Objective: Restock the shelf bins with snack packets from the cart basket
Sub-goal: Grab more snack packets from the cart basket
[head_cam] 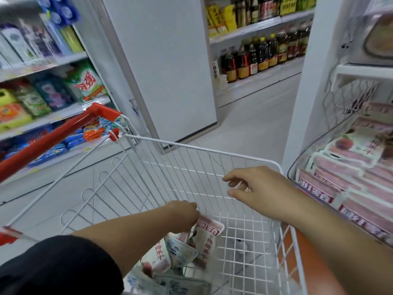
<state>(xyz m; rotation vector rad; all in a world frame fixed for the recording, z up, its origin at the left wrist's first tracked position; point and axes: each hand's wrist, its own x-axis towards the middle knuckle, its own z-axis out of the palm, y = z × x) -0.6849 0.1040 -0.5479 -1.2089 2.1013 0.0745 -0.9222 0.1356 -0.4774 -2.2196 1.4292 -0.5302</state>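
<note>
The cart basket (212, 150) is open on top, its far end bare; packets (205, 239) crowd its near corner.

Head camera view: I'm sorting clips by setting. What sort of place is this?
Most likely a supermarket aisle: a white wire shopping cart basket, white shelves of dark sauce bottles, and a clear shelf bin of pink snack packets.

I see the cart basket (202, 149) in the middle, with snack packets (207, 239) in its near part. The shelf bin (302, 165) stands just right of it; the cart handle (53, 137) lies at left.
</note>
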